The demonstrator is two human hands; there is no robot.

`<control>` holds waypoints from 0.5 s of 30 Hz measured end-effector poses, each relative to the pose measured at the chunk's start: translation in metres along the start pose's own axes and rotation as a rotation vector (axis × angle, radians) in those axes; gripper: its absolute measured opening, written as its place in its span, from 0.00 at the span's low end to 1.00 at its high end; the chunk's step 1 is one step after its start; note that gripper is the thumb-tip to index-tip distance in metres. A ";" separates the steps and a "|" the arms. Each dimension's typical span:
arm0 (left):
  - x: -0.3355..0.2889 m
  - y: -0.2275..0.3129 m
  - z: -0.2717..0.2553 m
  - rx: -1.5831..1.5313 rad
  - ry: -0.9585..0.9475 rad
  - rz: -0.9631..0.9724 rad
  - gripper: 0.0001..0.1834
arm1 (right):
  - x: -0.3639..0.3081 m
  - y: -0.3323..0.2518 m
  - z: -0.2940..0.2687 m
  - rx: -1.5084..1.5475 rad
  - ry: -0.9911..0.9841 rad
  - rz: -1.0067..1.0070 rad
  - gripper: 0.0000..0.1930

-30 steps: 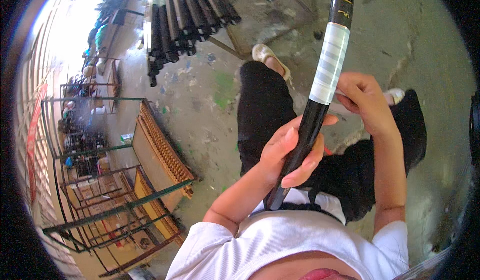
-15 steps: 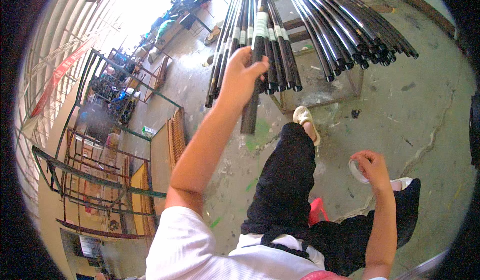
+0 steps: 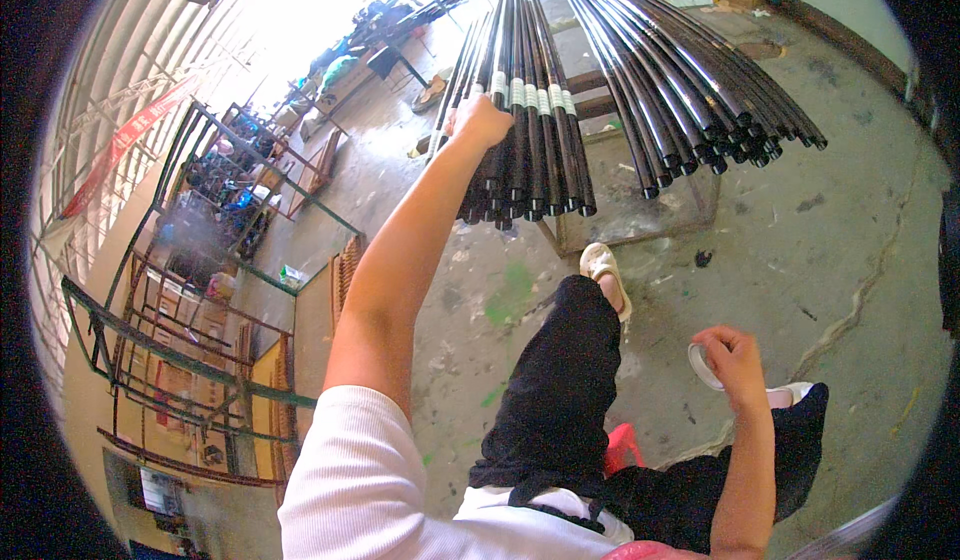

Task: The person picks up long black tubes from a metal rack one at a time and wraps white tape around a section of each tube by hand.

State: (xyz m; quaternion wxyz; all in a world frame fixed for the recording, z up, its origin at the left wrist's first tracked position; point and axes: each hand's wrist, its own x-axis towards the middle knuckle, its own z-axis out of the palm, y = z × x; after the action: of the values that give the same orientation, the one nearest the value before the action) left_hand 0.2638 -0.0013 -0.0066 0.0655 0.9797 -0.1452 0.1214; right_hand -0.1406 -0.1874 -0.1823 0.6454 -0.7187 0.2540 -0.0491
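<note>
While under left hand, rods lengthwise away.

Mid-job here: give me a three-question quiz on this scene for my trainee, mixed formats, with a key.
1. True or false: the left hand rests on the bundle of black rods with white tape bands.
2. The right hand holds: A) a hammer B) a roll of white tape C) a single rod.
3. Fill in: the second rod bundle, lying to the right, shows no ____ bands.

Key: 1 true. 2 B. 3 white tape. The left hand's fingers are hidden, so its grip cannot be judged.
</note>
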 end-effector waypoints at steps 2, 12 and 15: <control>-0.031 0.024 -0.019 0.140 -0.002 0.066 0.29 | -0.001 -0.002 -0.003 -0.042 0.008 0.017 0.08; -0.172 0.069 -0.082 -0.960 -0.115 0.828 0.29 | -0.002 0.005 0.005 -0.035 0.015 -0.053 0.08; -0.226 0.076 -0.073 -1.165 -0.435 1.187 0.35 | -0.002 0.002 0.012 -0.093 -0.008 -0.074 0.09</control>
State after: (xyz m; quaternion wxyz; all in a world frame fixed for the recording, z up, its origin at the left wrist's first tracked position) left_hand 0.0153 -0.0010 0.0131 0.4544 0.5533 -0.6821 -0.1487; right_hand -0.1379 -0.1756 -0.1860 0.6101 -0.7569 0.2267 -0.0583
